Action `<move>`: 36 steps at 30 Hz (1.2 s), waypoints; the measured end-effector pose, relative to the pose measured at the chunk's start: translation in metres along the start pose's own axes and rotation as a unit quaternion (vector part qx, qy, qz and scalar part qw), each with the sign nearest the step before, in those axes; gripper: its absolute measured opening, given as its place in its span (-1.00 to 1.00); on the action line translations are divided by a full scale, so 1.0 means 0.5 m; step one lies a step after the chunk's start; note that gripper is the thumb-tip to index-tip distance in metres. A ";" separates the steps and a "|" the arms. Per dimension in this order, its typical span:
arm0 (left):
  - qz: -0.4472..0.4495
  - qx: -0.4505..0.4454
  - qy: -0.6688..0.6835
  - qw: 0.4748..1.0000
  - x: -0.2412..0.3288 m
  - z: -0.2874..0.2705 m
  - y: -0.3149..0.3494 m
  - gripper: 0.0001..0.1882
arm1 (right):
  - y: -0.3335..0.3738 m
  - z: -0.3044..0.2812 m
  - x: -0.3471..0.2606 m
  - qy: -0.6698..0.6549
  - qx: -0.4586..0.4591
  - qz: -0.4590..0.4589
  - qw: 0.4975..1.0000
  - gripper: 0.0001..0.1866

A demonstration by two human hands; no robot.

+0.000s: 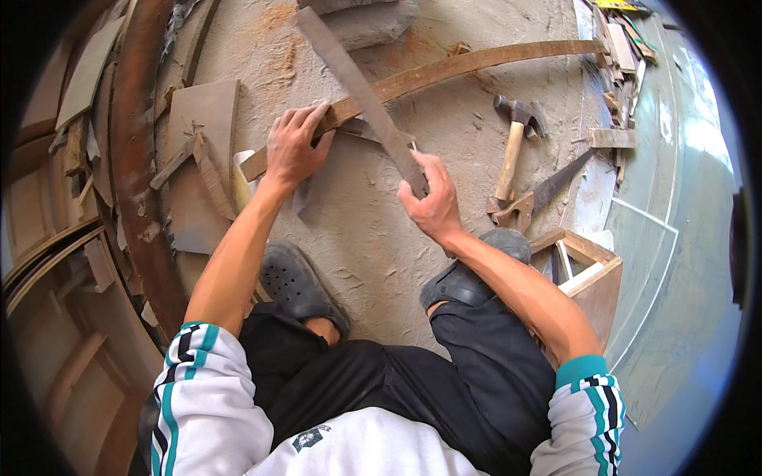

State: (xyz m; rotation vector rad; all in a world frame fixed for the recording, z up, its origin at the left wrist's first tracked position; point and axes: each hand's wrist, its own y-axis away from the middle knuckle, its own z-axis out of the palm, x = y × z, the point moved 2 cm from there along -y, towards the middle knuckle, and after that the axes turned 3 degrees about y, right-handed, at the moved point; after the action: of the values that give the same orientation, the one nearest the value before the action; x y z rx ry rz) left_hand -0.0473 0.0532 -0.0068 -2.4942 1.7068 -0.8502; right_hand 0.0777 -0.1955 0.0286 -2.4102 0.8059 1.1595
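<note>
My left hand is closed over the near left end of a long brown wooden strip, which lies slanting across the floor. In my right hand is the near end of a flat grey-brown wooden slat, gripped between thumb and fingers. The slat crosses above the long strip and points to the far left. A small pale tip shows by my right fingertips, too small to name. Under the crossing, another thin dark piece is partly hidden. To the right lie a hammer with a wooden handle and a handsaw.
Boards and a rusty brown beam line the left side. A stone block sits at the far edge. Wood scraps, a glass sheet and a small wooden box frame are on the right.
</note>
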 end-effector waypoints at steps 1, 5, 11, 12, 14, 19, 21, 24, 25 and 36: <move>-0.002 0.003 0.000 1.000 -0.015 -0.011 0.010 -0.42 | 0.008 0.010 -0.010 -0.011 -0.022 -0.002 1.000 -0.45; -0.021 0.015 -0.016 1.000 -0.051 -0.038 0.048 -0.52 | 0.045 0.065 -0.044 -0.040 -0.088 0.005 0.995 -0.45; -0.175 0.078 0.074 0.979 -0.032 -0.025 0.031 -0.49 | 0.069 0.109 -0.039 -0.046 -0.073 0.081 0.993 -0.42; -0.191 0.095 0.089 0.973 -0.013 -0.019 0.014 -0.48 | 0.068 0.110 -0.037 -0.048 -0.068 0.086 0.993 -0.42; -0.212 0.101 0.088 0.968 0.008 -0.007 -0.006 -0.46 | 0.067 0.106 -0.035 -0.045 -0.084 0.090 0.991 -0.41; -0.160 0.069 -0.029 0.984 0.011 0.011 -0.002 -0.46 | 0.066 0.104 -0.035 -0.038 -0.097 0.080 0.991 -0.41; -0.146 0.072 -0.038 0.986 0.012 0.015 0.000 -0.47 | 0.066 0.101 -0.036 -0.041 -0.100 0.077 0.991 -0.41; -0.132 0.080 -0.042 0.987 0.011 0.019 0.002 -0.47 | 0.057 0.098 -0.037 -0.050 -0.115 0.073 0.989 -0.43; -0.129 0.081 -0.044 0.987 0.010 0.019 0.003 -0.47 | 0.053 0.096 -0.037 -0.050 -0.119 0.074 0.989 -0.44; -0.135 0.073 -0.056 0.987 0.014 0.020 0.000 -0.46 | 0.035 0.087 -0.039 -0.051 -0.165 0.085 0.981 -0.46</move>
State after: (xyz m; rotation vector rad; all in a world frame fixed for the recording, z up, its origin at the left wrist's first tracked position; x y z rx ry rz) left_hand -0.0412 0.0443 -0.0124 -2.6529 1.2439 -0.7989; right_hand 0.0311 -0.1795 0.0165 -2.5538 0.8578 1.5795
